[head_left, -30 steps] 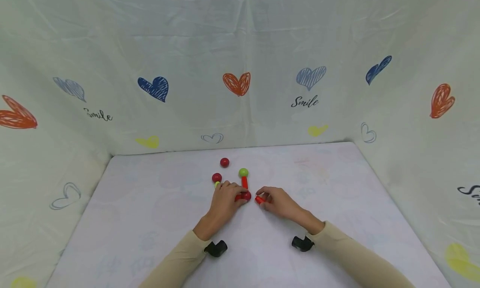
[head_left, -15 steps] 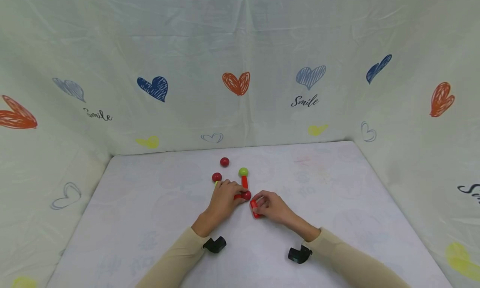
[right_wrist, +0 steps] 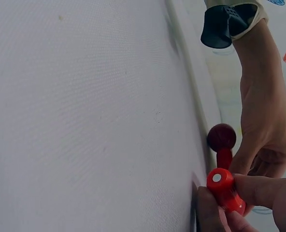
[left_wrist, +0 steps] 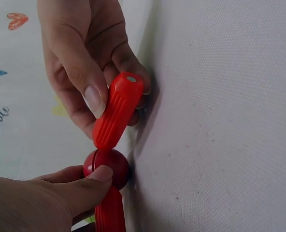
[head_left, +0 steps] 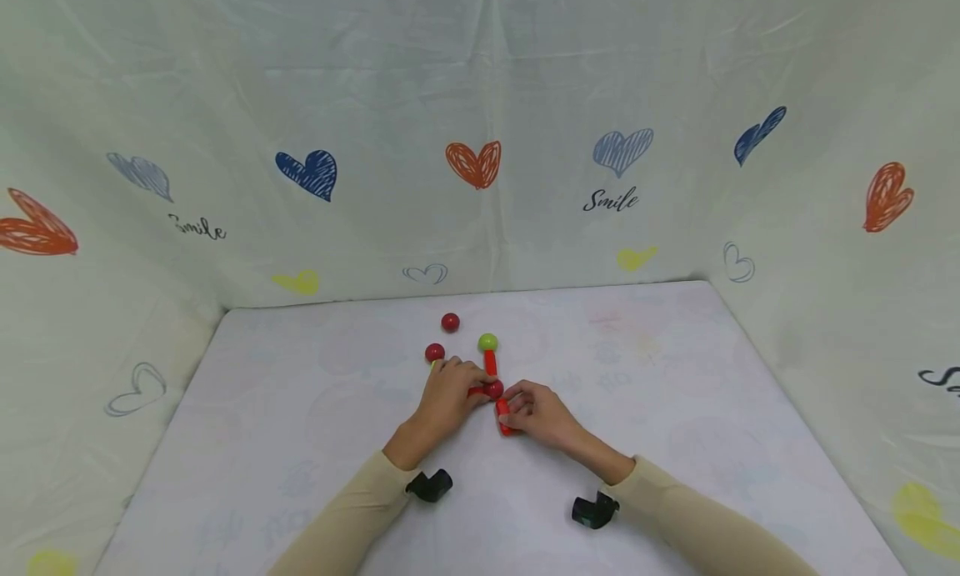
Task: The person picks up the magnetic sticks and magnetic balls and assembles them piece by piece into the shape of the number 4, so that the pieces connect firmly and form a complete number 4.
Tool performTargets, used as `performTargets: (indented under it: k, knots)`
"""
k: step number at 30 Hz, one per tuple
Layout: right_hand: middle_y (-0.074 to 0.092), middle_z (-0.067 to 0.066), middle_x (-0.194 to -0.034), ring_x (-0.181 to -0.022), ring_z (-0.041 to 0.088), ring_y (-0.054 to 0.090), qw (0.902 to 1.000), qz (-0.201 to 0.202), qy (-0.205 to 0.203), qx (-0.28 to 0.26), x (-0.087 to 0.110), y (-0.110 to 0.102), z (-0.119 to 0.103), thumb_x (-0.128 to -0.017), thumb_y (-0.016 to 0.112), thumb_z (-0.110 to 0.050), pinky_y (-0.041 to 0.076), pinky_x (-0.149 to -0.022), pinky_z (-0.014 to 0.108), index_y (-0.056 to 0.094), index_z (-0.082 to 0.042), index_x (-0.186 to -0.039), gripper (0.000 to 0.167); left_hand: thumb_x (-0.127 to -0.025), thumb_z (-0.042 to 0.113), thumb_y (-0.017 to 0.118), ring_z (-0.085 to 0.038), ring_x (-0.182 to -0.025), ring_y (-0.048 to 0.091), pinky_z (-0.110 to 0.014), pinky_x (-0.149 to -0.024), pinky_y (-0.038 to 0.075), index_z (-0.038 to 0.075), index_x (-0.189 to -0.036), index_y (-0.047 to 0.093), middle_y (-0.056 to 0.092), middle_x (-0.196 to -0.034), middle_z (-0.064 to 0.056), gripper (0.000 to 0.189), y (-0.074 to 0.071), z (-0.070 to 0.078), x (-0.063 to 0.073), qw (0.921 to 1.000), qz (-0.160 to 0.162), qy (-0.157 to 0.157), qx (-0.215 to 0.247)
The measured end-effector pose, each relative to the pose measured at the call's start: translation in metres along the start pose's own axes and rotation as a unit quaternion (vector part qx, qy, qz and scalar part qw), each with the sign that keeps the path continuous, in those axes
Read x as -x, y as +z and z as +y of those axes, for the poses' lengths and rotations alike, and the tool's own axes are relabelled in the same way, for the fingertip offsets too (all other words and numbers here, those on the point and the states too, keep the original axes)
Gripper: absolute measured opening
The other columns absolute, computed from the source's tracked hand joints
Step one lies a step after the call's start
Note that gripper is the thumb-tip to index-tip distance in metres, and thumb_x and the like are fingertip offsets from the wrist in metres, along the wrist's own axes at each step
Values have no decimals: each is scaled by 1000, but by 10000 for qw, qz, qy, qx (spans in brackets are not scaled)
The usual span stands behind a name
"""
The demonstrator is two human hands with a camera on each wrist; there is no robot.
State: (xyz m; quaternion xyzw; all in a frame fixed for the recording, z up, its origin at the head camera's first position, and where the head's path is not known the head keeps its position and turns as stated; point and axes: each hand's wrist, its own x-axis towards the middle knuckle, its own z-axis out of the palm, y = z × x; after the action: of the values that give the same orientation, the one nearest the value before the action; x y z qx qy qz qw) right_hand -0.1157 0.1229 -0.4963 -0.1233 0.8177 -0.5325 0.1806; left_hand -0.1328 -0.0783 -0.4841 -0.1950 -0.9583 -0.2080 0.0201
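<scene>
My left hand [head_left: 444, 399] holds a dark red ball [left_wrist: 107, 166] with the thumb on its side, and a red ridged rod [left_wrist: 109, 211] joins that ball. Between thumb and fingers my right hand [head_left: 546, 416] pinches another red ridged rod [left_wrist: 116, 111], its far end right at the ball. The free end, with a small pale disc, faces the camera in the right wrist view. A red rod [head_left: 491, 364] leads from near the held ball to a lime green ball [head_left: 487, 343]. A dark red ball [right_wrist: 221, 137] shows beyond the pinched rod. My left hand partly hides the assembly.
Two more dark red balls, one far back [head_left: 450, 323] and one just beyond my left fingers [head_left: 434, 353], sit on the white table [head_left: 637, 376]. A lime green piece peeks out beside the nearer ball. Behind the table hangs a pale curtain [head_left: 375, 101] with printed hearts.
My right hand has moved left and slightly toward me, turning its red rod until the end meets the dark red ball. My left hand stays nearly still.
</scene>
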Motion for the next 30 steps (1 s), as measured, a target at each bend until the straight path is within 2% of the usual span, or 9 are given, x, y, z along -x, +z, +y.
performTargets:
  k: [18,30]
  knots:
    - [69,6,-86,-69,10,61,9996,240,-69,136,-3,5,-3,-92,77,-1,49,-63,20,61,7,-113,28,-86,16,89,-19,-93,61,-38,-86,43,17,-116,83,77,-99,3,31,-1,0,1,9999,92,106,-45]
    - [70,7,-88,-71,11,63,9988,286,-166,360,-3,3,-4,-93,75,-2,50,-64,21,63,5,-112,24,-88,21,88,-18,-89,58,-37,-84,41,18,-114,84,77,-96,3,27,0,1,0,10000,56,21,-35]
